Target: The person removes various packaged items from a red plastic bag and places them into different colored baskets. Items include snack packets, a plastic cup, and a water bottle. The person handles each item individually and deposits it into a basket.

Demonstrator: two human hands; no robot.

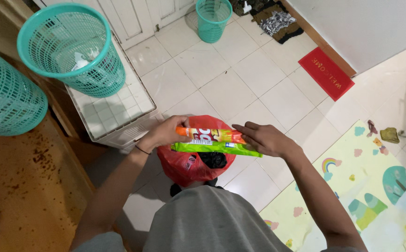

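**Tech A:** While held flat over the red plastic bag, orange and green snack packet judged light, thin, crinkly and easily crushed. Film likely slick. Recommended hold: short sealed ends, not the soft middle.

**Tech B:** Confirmed. Left hand at 9 o'clock of the packet, fingers curled closed on that end. Right hand at 3 o'clock, palm down, fingers extended over the top edge, thumb hidden; pressing or pinching, cannot tell which.

**Tech A:** Arm pose?

**Tech B:** Both forearms angled in from 6 o'clock, elbows out, wrists nearly level. Packet horizontal, just above the bag mouth, apparently touching its rim. Teal basket well apart at 10 o'clock on a white crate.
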